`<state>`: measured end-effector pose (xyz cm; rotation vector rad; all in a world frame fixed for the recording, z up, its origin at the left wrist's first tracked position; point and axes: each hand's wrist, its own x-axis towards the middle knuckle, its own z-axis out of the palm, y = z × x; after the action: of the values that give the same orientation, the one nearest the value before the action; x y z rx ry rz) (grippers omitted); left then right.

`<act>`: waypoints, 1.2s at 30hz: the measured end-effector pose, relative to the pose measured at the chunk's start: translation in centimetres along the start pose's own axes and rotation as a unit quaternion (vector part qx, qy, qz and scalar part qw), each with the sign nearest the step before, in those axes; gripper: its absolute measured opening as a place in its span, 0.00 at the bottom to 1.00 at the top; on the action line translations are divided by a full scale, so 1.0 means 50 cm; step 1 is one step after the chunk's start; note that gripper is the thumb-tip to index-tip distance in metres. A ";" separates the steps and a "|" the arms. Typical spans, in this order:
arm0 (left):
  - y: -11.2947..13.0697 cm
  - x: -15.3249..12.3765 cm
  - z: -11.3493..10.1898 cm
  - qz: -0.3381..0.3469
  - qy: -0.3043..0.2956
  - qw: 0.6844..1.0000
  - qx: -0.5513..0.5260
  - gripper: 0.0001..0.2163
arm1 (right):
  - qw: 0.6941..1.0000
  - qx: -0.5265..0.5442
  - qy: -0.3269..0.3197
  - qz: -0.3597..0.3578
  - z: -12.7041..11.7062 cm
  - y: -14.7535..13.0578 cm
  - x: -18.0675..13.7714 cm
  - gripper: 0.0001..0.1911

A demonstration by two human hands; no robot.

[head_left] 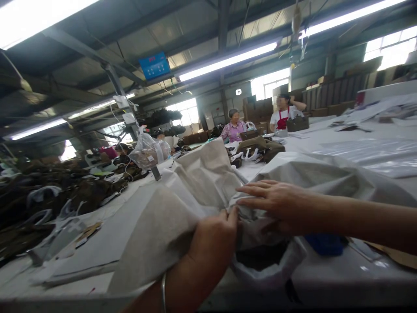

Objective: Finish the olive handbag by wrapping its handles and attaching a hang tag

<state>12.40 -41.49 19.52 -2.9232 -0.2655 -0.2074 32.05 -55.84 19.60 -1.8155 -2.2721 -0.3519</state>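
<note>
Although a blue sign [154, 65] hangs at upper left, I can't read its small writing. Dark goods [19, 191] heap the left side, near a clear plastic bag [146, 150]. At centre, a grey sheet [156, 226] lies under the right hand [286, 206], its fingers slightly parted; the left hand [213, 241] pinches a fold.

Free air abv L hand [211, 239], R hand [280, 204]; raised gry sheet [203, 174] blocks fwd.

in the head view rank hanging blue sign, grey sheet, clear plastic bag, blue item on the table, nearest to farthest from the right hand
From the right hand:
1. Grey sheet: touching it
2. Blue item: lower right
3. Clear plastic bag: ahead, left
4. Hanging blue sign: high up, left
</note>
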 end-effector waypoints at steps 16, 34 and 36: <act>-0.105 0.223 0.006 0.255 -0.027 0.953 0.160 0.22 | 0.997 0.024 -0.064 -0.019 0.045 -0.011 -0.001 0.37; -0.148 0.203 0.008 0.266 0.004 0.947 0.182 0.20 | 0.990 -0.110 0.048 -0.072 0.054 -0.001 0.005 0.17; -0.150 0.179 -0.002 0.255 0.018 0.943 0.212 0.14 | 0.990 -0.119 0.053 -0.056 0.054 -0.002 0.005 0.13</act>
<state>19.66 -32.83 22.40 -2.4496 0.4041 -0.1040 31.85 -54.81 17.11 -1.7287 -2.3487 -0.7495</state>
